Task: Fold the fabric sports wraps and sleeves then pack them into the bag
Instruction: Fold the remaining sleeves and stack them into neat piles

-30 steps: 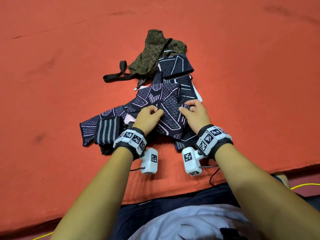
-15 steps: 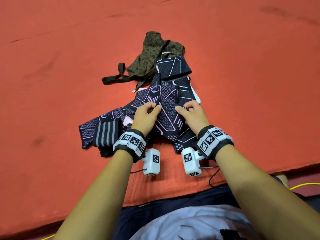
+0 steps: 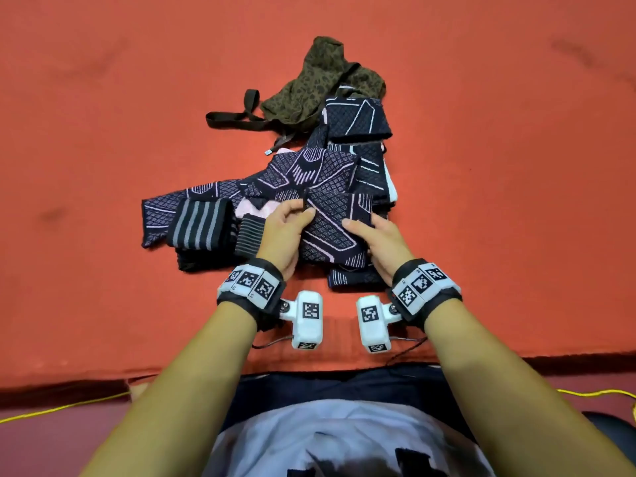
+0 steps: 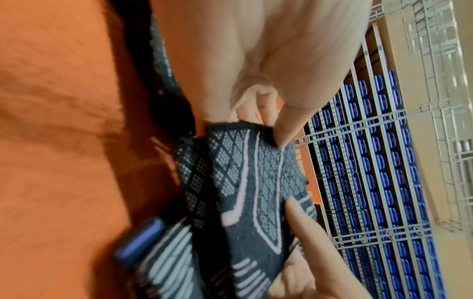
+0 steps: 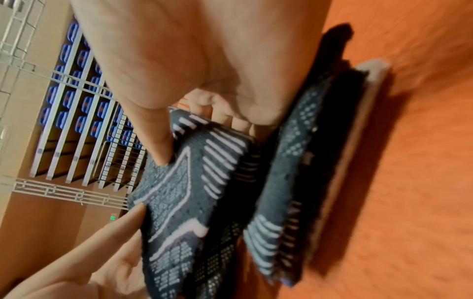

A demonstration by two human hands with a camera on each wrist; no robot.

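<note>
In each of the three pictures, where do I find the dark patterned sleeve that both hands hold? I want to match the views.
Head: the patterned sleeve is at centre, pinched between the left hand and the right hand.
Left wrist: the sleeve is at centre, under the thumb.
Right wrist: the sleeve is at centre, below the thumb.
Shared landmark: the orange surface.
</note>
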